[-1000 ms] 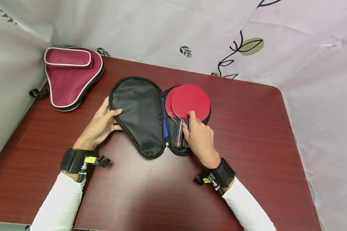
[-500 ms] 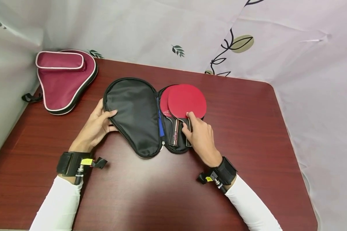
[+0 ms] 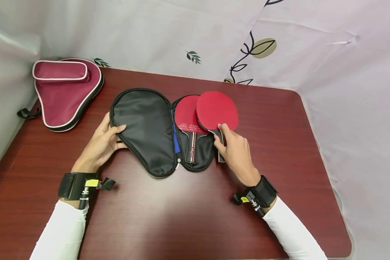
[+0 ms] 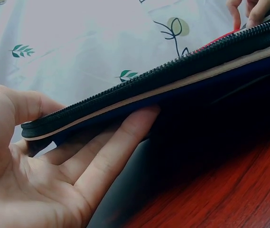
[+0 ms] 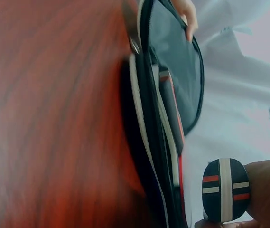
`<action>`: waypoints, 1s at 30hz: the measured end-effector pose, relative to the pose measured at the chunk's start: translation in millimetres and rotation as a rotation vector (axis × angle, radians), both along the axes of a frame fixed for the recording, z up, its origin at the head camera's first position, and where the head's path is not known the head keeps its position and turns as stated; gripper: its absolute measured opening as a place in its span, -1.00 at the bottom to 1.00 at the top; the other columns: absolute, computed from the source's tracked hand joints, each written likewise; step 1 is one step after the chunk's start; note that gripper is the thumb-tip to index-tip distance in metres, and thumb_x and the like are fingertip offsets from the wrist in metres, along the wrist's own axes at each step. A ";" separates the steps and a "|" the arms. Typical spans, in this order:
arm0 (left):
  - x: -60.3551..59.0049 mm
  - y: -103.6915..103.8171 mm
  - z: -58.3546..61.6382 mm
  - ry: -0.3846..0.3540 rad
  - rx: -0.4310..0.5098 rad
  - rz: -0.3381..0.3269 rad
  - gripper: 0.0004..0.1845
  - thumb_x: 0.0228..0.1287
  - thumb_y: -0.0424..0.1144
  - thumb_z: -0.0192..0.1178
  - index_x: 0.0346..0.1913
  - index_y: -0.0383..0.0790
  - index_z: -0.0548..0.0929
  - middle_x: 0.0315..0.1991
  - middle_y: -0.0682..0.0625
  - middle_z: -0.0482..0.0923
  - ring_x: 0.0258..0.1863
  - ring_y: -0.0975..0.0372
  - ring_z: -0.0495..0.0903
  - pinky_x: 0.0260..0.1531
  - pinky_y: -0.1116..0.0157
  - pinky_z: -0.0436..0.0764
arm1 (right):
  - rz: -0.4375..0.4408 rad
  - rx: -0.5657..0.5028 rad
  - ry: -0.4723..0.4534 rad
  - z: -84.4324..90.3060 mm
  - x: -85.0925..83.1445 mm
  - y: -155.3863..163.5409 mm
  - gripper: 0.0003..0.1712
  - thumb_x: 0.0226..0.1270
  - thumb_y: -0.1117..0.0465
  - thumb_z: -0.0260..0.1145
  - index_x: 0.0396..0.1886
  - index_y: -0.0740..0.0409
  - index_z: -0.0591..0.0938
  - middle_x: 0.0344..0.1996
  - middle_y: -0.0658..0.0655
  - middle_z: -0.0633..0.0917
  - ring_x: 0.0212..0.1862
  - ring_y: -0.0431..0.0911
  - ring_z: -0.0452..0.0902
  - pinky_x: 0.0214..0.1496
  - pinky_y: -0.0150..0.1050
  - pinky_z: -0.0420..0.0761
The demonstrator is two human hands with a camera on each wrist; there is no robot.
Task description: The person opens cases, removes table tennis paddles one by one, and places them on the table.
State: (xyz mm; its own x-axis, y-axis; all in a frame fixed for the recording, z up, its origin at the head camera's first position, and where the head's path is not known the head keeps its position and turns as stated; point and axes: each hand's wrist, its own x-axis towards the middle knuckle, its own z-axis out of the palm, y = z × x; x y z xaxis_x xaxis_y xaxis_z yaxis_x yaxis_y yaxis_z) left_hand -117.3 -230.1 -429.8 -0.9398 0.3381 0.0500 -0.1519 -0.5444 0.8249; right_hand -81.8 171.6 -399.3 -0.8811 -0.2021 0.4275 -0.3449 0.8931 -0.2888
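In the head view a black zippered paddle case (image 3: 141, 131) lies opened out on the table. My left hand (image 3: 99, 144) holds the left edge of its flap, thumb on top and fingers underneath; the left wrist view shows the zipper edge (image 4: 139, 88) between them. One red table tennis paddle (image 3: 186, 113) rests in the right half of the case, handle toward me. My right hand (image 3: 237, 153) grips the handle of a second red paddle (image 3: 217, 108), which overlaps the first one's right side. In the right wrist view the striped handle end (image 5: 226, 190) stands apart from the case.
A maroon paddle case (image 3: 65, 99) with white piping and a black strap lies at the back left of the brown table (image 3: 279, 151). Behind the table hangs a white curtain (image 3: 143, 36) with leaf prints.
My right hand has slid the held paddle rightward and partly off the other one, uncovering more of the lower paddle. My left hand keeps its hold on the flap. The head view has shifted slightly.
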 end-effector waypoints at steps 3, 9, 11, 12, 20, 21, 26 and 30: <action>-0.1 -1.6 -1.9 0.001 0.009 -0.013 -0.31 0.56 -0.55 -0.14 0.61 0.02 0.06 0.37 -0.13 0.35 -0.19 0.04 0.76 -0.33 0.03 0.74 | 0.001 0.000 -0.008 1.9 -2.5 11.4 -0.70 0.42 0.18 0.31 0.07 0.15 0.60 -0.39 0.14 0.73 -0.54 0.06 0.59 -0.52 0.00 0.58; -1.1 -3.0 -3.9 0.002 0.019 -0.037 -0.31 0.57 -0.55 -0.16 0.61 0.02 0.05 0.38 -0.13 0.33 -0.16 0.04 0.76 -0.31 0.02 0.74 | -0.002 0.011 -0.018 3.8 -8.2 34.3 -0.72 0.43 0.18 0.31 0.05 0.17 0.58 -0.60 0.07 0.53 -0.61 -0.03 0.44 -0.59 -0.11 0.44; -1.9 -3.0 -3.6 0.004 0.022 -0.047 -0.31 0.57 -0.55 -0.17 0.61 0.02 0.04 0.39 -0.13 0.31 -0.15 0.04 0.76 -0.30 0.02 0.74 | -0.005 0.012 -0.016 3.9 -9.3 40.7 -0.71 0.42 0.18 0.31 0.06 0.18 0.58 -0.60 0.06 0.50 -0.62 -0.05 0.41 -0.60 -0.13 0.40; -2.3 -2.9 -3.3 0.006 0.023 -0.051 -0.31 0.57 -0.55 -0.18 0.61 0.03 0.03 0.40 -0.13 0.31 -0.15 0.03 0.76 -0.30 0.02 0.74 | -0.007 0.014 -0.017 4.0 -9.6 43.7 -0.71 0.43 0.19 0.31 0.06 0.18 0.58 -0.61 0.06 0.50 -0.63 -0.06 0.40 -0.61 -0.15 0.38; -3.4 -3.0 -0.3 0.007 0.009 -0.052 -0.31 0.57 -0.53 -0.15 0.61 0.03 0.03 0.41 -0.11 0.30 -0.15 0.04 0.76 -0.29 0.01 0.74 | -0.031 0.018 -0.009 4.1 -11.9 62.9 -0.68 0.42 0.20 0.31 0.10 0.20 0.58 -0.50 0.13 0.63 -0.62 -0.01 0.44 -0.59 -0.08 0.43; -3.3 -3.1 -0.2 0.006 0.007 -0.050 -0.31 0.57 -0.53 -0.15 0.61 0.04 0.03 0.41 -0.11 0.29 -0.15 0.05 0.75 -0.29 0.02 0.74 | -0.034 0.020 -0.012 4.0 -12.0 64.8 -0.68 0.42 0.20 0.30 0.11 0.20 0.58 -0.50 0.13 0.63 -0.61 0.00 0.45 -0.58 -0.07 0.44; -2.1 -3.4 -0.4 -0.004 -0.001 -0.038 -0.33 0.57 -0.53 -0.14 0.60 0.02 0.06 0.38 -0.09 0.31 -0.14 0.07 0.74 -0.32 0.04 0.75 | -0.056 0.035 -0.023 1.5 -11.7 73.3 -0.68 0.44 0.19 0.29 0.12 0.19 0.58 -0.44 0.16 0.66 -0.59 0.03 0.49 -0.56 -0.05 0.46; -0.5 -2.8 -0.8 -0.011 -0.005 -0.032 -0.34 0.57 -0.52 -0.13 0.59 0.01 0.07 0.38 -0.08 0.31 -0.09 0.10 0.73 -0.31 0.05 0.75 | -0.067 0.047 -0.020 -2.3 -11.0 79.9 -0.67 0.44 0.19 0.29 0.12 0.20 0.58 -0.43 0.18 0.67 -0.58 0.08 0.52 -0.56 0.00 0.48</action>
State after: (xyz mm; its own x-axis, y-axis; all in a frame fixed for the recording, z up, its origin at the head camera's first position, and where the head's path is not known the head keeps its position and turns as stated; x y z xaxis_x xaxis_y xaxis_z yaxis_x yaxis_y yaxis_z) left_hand -117.7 -232.9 -430.7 -0.9290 0.3682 0.0375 -0.1786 -0.5349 0.8258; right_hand -92.8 251.5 -401.6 -0.9016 -0.1616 0.4011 -0.2782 0.9269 -0.2518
